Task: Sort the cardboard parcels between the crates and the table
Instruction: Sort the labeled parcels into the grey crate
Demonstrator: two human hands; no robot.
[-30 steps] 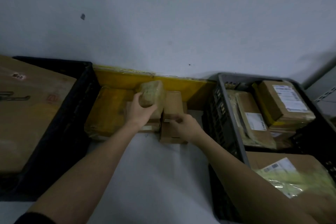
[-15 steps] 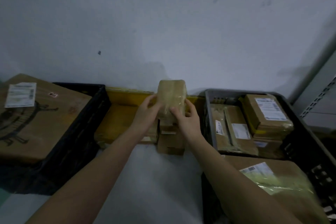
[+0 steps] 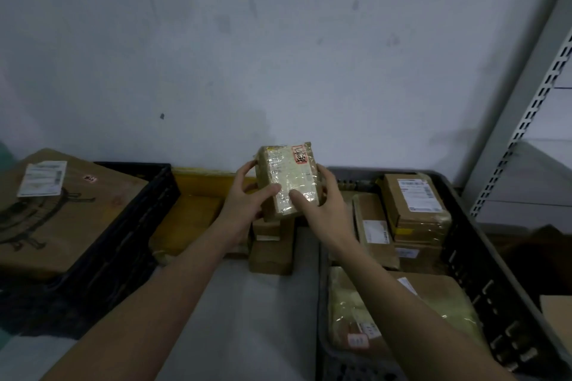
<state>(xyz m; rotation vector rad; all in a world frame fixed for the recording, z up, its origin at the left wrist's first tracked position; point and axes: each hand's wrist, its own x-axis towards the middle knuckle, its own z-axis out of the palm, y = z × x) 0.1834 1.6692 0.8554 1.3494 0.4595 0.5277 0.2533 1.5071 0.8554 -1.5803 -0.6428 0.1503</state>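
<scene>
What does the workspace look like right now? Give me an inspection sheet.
Surface: white table, bare strip between the crates.
Job's things: small taped parcel held up in both hands; small boxes stacked on the table; labelled parcels in the right crate; large carton on the left crate.
Clutter: yellow flat parcel by the wall.
Grippers: left hand and right hand both grip the small taped parcel.
Cables: nothing seen.
Surroundings: white wall; slotted shelf upright at right.
</scene>
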